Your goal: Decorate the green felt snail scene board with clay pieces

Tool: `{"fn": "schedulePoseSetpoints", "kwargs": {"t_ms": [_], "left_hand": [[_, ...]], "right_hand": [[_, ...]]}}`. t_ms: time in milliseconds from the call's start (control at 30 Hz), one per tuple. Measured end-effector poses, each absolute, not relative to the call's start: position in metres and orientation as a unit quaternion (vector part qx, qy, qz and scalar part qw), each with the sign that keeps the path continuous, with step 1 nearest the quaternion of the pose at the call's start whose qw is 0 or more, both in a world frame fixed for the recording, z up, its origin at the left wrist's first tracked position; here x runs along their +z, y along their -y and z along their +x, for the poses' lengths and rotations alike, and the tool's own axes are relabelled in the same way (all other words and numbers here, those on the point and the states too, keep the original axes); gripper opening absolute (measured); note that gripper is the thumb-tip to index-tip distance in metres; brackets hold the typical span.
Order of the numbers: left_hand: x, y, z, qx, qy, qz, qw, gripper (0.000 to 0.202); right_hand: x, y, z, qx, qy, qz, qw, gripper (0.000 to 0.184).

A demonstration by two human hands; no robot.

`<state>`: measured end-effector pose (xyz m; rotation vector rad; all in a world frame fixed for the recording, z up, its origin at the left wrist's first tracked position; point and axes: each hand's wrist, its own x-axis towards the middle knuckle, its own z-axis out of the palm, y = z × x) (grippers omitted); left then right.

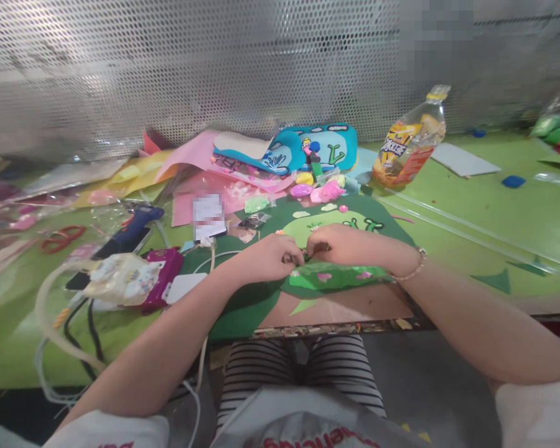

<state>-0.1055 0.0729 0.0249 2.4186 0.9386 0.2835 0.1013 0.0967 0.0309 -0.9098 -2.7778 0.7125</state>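
Over a green craft picture (pixel 317 221) at the table's front edge, both my hands are close together with fingers pinched. My left hand (pixel 273 256) is closed and resting low on the picture's left part. Just beside it, my right hand (pixel 333 246) has its thumb and fingertips pressed together. A thin dark strip (pixel 307 255) shows between the fingertips; its material is too small to tell. The picture has a light green area, dark-outlined green plant shapes (pixel 366 225) and a bright green band (pixel 338 275) with pink spots along the bottom.
Lumps of coloured modelling clay (pixel 326 190), a blue craft board (pixel 345 146) and a snack-wrapper-filled plastic bottle (pixel 410 146) stand behind. To the left are a phone (pixel 209 216), a blue glue gun (pixel 137 227), red scissors (pixel 63 238) and a power bank with cables (pixel 126 278). Clear sticks (pixel 471 230) lie right.
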Motion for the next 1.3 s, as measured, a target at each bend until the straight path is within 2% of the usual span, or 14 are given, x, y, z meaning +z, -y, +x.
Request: {"fn": "schedulePoseSetpoints", "kwargs": {"t_ms": [400,600,900,1100,1300], "left_hand": [[0.023,-0.074,-0.107,0.100,-0.345,0.895,0.264,0.037],[0.026,-0.072,-0.105,0.119,-0.355,0.893,0.250,0.035],[0.023,-0.073,-0.105,0.115,-0.373,0.882,0.264,0.026],[0.026,-0.071,-0.103,0.121,-0.372,0.886,0.249,0.015],[0.026,-0.072,-0.104,0.112,-0.371,0.883,0.265,0.012]], "right_hand": [[0.027,-0.099,0.103,0.262,0.920,-0.291,0.029,0.024],[0.029,-0.098,0.103,0.266,0.920,-0.285,0.031,0.018],[0.036,-0.093,0.097,0.229,0.918,-0.308,0.095,0.021],[0.038,-0.091,0.094,0.245,0.913,-0.295,0.139,0.019],[0.034,-0.093,0.095,0.253,0.918,-0.279,0.126,0.017]]}}
